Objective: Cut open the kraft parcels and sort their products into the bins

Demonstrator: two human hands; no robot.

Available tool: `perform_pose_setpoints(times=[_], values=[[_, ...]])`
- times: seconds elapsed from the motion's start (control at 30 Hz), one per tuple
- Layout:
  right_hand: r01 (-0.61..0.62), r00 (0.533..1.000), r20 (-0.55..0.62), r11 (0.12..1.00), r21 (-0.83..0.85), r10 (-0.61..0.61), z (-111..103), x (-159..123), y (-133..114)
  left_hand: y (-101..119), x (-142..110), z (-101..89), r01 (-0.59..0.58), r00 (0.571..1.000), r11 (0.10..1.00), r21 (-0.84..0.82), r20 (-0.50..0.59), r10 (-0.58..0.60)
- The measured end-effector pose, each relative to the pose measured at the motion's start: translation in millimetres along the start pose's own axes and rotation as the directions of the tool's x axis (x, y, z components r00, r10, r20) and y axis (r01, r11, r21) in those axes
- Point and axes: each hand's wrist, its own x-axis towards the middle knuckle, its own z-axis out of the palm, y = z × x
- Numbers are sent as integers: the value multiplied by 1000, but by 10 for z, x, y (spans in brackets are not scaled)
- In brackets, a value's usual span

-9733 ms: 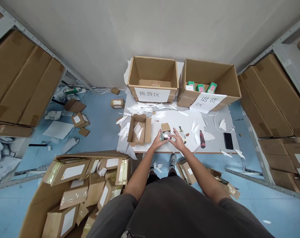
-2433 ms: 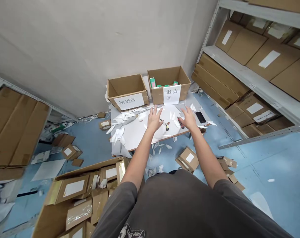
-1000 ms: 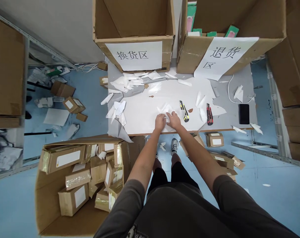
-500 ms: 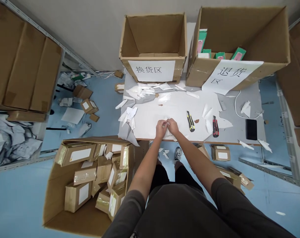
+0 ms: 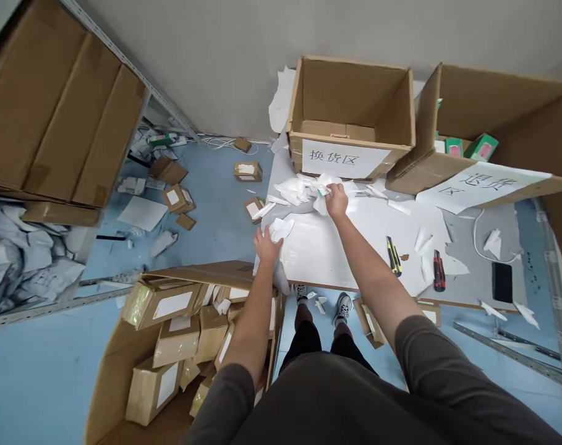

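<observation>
My right hand (image 5: 337, 200) is closed on a crumpled white piece of paper (image 5: 324, 183), over a heap of torn white scraps (image 5: 295, 189) in front of the left box. A small touch of green shows by its fingertips. My left hand (image 5: 266, 245) is at the table's left edge with fingers spread, right beside a folded white sheet (image 5: 281, 229); whether it touches the sheet I cannot tell. On the white table (image 5: 318, 253), a yellow-black utility knife (image 5: 394, 256) and a red-black utility knife (image 5: 439, 271) lie to the right.
A carton with a handwritten label (image 5: 352, 136) stands at the back. To its right, another carton (image 5: 494, 99) holds green-and-pink boxes. A big carton of taped parcels (image 5: 109, 377) is at lower left. A phone (image 5: 502, 282) lies on the table's right; small boxes (image 5: 248, 171) sit on the floor.
My hands, together at the table's front edge before, have parted. The right has moved to the scrap heap, the left to the table's left edge. My view has shifted left.
</observation>
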Motion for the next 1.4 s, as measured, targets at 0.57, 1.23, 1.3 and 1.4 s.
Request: perform_pose_setpoints(times=[0.57,1.23,1.3,1.4], values=[[216,976,10,976,-5,-216,-371,-440,-235,90,4,192,-63,998,998,-18,17,63],[192,977,77,979,68,-197,-764,-1059,92,580,-96,-160,-318,937,948,-17,-158,312],[196,979,58,980,36,-198,-858,-963,62,784,50,-291,-339,921,940,-19,-208,328],[175,984,36,984,-28,-174,-1009,-887,49,1184,444,-395,-357,912,934,-2,-216,348]])
